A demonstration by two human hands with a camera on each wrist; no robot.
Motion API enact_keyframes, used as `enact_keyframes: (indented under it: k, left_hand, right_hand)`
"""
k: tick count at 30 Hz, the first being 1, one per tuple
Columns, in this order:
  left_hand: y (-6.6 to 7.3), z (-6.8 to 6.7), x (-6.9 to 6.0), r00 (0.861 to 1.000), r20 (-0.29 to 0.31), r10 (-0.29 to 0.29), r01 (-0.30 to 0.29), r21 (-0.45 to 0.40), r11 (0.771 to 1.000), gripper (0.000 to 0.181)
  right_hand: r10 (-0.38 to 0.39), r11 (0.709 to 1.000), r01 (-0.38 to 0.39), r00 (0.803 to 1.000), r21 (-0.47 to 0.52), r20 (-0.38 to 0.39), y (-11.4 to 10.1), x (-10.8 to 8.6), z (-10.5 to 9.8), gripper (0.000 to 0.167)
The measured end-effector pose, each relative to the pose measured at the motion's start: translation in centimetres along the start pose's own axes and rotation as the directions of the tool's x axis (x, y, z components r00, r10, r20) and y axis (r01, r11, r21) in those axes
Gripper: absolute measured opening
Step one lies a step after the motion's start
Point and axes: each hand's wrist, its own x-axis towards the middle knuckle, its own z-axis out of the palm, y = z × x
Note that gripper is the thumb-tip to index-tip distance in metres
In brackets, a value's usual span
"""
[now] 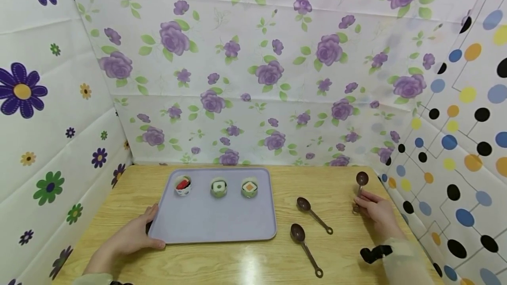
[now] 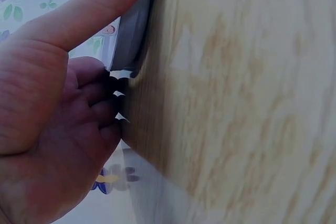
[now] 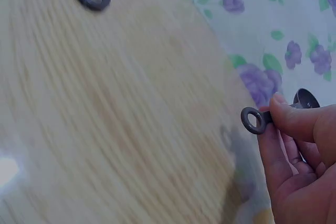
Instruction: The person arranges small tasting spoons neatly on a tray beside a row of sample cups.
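My left hand (image 1: 136, 234) rests at the near left corner of a lavender tray (image 1: 214, 228), thumb along the front edge and fingers along the left side. In the left wrist view the thumb (image 2: 89, 11) lies against the tray's outer wall (image 2: 131, 32). At the far right, my right hand (image 1: 378, 210) pinches the handle of a dark brown spoon (image 1: 362, 178) between thumb and fingers. The ring (image 3: 253, 121) at that spoon's handle end sticks out past the fingertips. Two similar brown spoons (image 1: 303, 204) (image 1: 298, 233) lie on the table between tray and right hand.
A white patterned cup (image 1: 183, 191) with red contents and two small green cups (image 1: 218, 192) (image 1: 249, 192) with white tops stand along the tray's back. The wooden table (image 1: 222, 263) meets flowered cloth at the back and left, and a dotted cloth (image 1: 453, 192) at the right.
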Motion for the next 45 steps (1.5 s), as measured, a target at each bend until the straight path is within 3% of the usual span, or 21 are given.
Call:
enact_keyframes:
  k: [9, 21, 32, 45]
  left_hand:
    - [0.1, -0.1, 0.0, 1.0, -0.001, -0.007, 0.007, 0.016, 1.0, 0.137]
    - [0.0, 0.0, -0.2, 1.0, -0.01, 0.017, -0.016, 0.009, 1.0, 0.133]
    - [-0.2, 0.3, 0.0, 1.0, -0.014, 0.02, -0.02, 0.003, 1.0, 0.135]
    - [-0.1, 0.3, -0.1, 0.999, -0.024, 0.023, -0.023, 0.013, 1.0, 0.134]
  right_hand:
    - [-0.019, 0.999, 0.015, 0.996, 0.047, 0.091, -1.3, -1.1, 3.6, 0.073]
    - [-0.076, 0.993, 0.053, 0.967, 0.103, 0.242, -2.6, -3.9, 9.3, 0.067]
    - [-0.095, 0.993, 0.069, 0.946, 0.094, 0.311, -3.5, -6.0, 14.7, 0.061]
    - [-0.114, 0.99, 0.076, 0.929, 0.121, 0.351, -3.0, -7.8, 19.8, 0.053]
